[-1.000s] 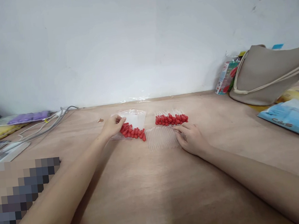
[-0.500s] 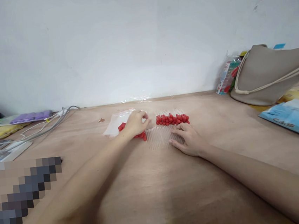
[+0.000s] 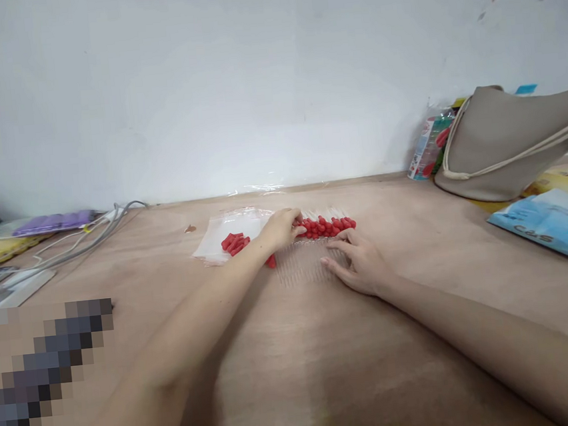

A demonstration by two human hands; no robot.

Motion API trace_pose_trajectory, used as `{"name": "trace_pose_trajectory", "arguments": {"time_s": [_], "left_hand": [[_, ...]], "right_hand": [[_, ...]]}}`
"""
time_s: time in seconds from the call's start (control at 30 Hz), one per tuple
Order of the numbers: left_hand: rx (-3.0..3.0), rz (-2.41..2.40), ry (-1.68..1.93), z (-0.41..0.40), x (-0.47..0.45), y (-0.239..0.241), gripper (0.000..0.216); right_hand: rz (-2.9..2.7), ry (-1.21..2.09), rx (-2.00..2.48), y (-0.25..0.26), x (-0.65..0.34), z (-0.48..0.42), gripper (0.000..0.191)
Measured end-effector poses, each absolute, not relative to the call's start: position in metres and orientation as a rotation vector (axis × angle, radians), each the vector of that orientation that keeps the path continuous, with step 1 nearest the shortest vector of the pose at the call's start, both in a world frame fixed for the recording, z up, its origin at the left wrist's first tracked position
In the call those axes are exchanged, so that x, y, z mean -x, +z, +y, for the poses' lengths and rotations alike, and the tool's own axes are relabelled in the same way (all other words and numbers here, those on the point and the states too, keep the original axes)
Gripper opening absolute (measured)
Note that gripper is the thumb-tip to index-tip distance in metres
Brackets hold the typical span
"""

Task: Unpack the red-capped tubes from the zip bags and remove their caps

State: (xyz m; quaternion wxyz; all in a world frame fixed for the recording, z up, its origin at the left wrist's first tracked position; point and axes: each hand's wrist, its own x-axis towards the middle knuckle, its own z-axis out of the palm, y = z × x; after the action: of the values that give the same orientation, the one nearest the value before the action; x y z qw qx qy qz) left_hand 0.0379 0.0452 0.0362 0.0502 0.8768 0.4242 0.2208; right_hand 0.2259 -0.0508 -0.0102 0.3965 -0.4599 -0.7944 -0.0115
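Observation:
On the wooden table lies a row of clear thin tubes, and behind it a row of tubes with red caps. My left hand reaches across to the left end of the red-capped row, fingers pinched, holding something too small to make out. My right hand rests on the right part of the clear tubes, fingers spread flat. A few loose red caps lie on a clear plastic bag to the left.
A grey handbag stands at the back right, with a colourful packet beside it and a blue packet in front. Grey cables and flat packets lie at the left. A white wall closes the table's far edge.
My left hand has moved right, from the loose red caps on the bag to the left end of the red-capped row. My right hand has shifted slightly on the clear tubes.

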Motion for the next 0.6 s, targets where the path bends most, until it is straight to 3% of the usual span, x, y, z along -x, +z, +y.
{"name": "trace_pose_trajectory", "arguments": {"time_s": [0.1, 0.2, 0.47, 0.6], "left_hand": [[-2.662, 1.264, 0.750, 0.046, -0.037, 0.033, 0.003], [-2.637, 1.262, 0.860, 0.047, -0.036, 0.031, 0.002], [-2.437, 1.271, 1.303, 0.010, -0.020, 0.030, 0.005], [-2.500, 1.124, 1.359, -0.033, -0.003, 0.023, 0.004]], "right_hand": [[-1.746, -0.081, 1.424, -0.014, -0.233, -0.046, 0.022], [-1.596, 0.065, 1.529, -0.021, -0.239, -0.041, 0.020], [-1.677, 0.209, 1.391, -0.025, -0.236, -0.038, 0.018], [-1.714, 0.196, 1.329, -0.025, -0.236, -0.038, 0.017]]}}
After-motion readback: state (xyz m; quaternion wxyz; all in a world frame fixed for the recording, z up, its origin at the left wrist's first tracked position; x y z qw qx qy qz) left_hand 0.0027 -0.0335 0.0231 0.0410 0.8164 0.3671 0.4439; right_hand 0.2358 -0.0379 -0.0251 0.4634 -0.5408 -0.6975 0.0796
